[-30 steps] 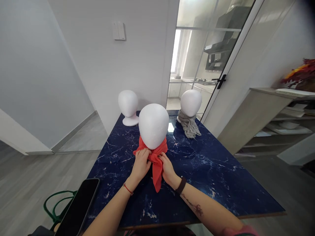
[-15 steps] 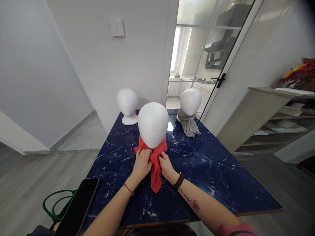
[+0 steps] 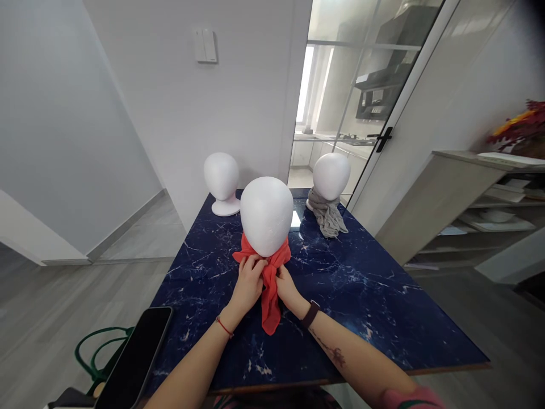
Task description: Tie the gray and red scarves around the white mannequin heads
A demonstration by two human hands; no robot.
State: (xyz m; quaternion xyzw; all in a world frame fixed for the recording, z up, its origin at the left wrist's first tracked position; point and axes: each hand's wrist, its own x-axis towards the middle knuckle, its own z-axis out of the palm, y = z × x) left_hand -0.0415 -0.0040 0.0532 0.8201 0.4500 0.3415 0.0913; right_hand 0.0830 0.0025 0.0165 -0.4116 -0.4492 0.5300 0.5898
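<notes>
A white foam mannequin head [image 3: 266,216] stands at the middle of the table, with a red scarf [image 3: 270,307] wrapped round its neck and one end hanging down in front. At the scarf's left side, my left hand [image 3: 248,286] has its fingers closed on the cloth just under the chin. My right hand [image 3: 290,291] is closed on the scarf's right side, its fingertips partly hidden behind the hanging end. Between the two hands the fabric crosses over itself; whether it is knotted I cannot tell.
Behind stand a bare foam head [image 3: 221,177] at left and another foam head [image 3: 331,176] at right wearing a grey scarf [image 3: 327,213]. A phone [image 3: 135,355] lies at the left edge of the blue marbled table [image 3: 361,295]. Shelves [image 3: 447,210] are at right.
The left fingers have shifted slightly up and to the right over the scarf's crossing. The right hand's fingers have tucked a little further behind the hanging end.
</notes>
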